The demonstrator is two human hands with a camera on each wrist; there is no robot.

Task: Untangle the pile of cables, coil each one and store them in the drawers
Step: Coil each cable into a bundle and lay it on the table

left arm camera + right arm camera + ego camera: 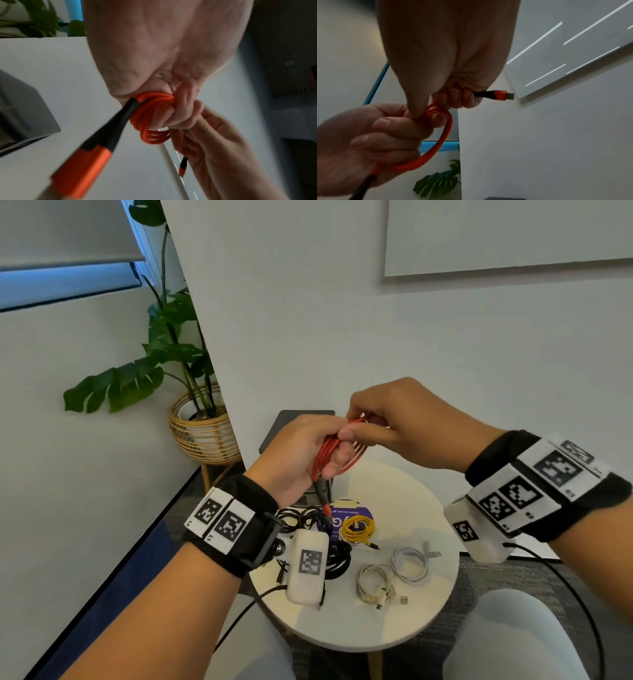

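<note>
Above tabletop (404, 625) | both hands pinching red cable (323, 455) coil: left hand (301, 453), right hand (404, 422) | yellow cable (358, 529), two white coiled; black cables (308, 517) loose; none stored

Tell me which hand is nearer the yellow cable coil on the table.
Left. The left hand holds the red cable almost directly above the yellow cable coil; the right hand is higher and farther right.

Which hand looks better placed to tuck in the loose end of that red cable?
The right hand, probably. It already pinches the free connector end, while the left hand grips the red cable coil and seems needed to keep the loops together.
</note>
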